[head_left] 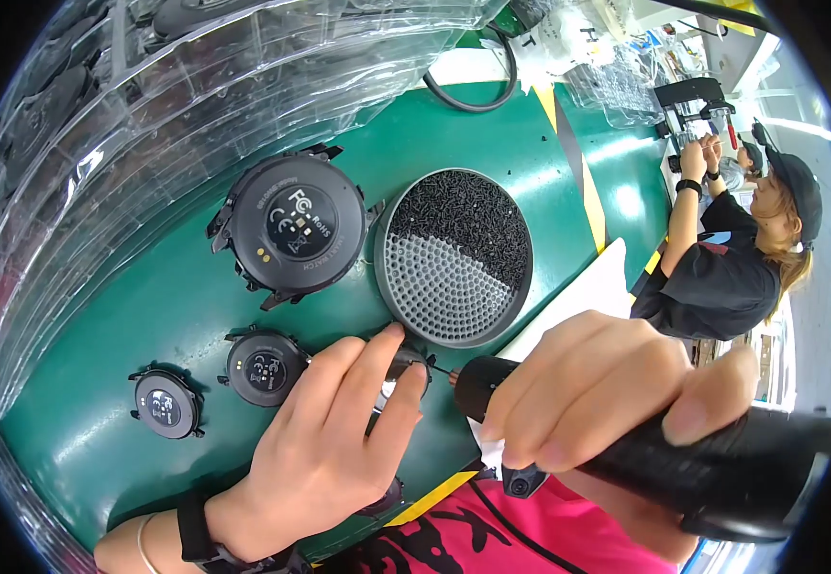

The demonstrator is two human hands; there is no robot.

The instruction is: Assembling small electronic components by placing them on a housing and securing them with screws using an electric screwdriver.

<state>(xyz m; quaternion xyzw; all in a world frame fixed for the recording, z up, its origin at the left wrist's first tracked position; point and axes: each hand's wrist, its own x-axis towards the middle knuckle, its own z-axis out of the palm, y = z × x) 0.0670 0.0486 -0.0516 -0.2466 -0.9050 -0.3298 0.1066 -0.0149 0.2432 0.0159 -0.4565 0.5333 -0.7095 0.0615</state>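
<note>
My left hand (324,450) lies over a dark round watch case (406,364), its fingers bent over the case and holding it on the green bench. My fingers hide most of that case. My right hand (597,392) is wrapped round a black electric screwdriver (721,459), whose thin bit points left and reaches the edge of the held case. Whether the bit sits in a screw is too small to tell. Just beyond my fingers stands a round grey dish (434,287) with a dimpled floor, partly covered by small black screws (463,206).
A large-looking watch case (296,225) lies back-up left of the dish; two more, a middle case (264,367) and a left case (165,405), lie nearer. Stacked clear plastic trays (195,86) line the left. A white sheet (578,297) lies right. A co-worker (741,239) works beyond.
</note>
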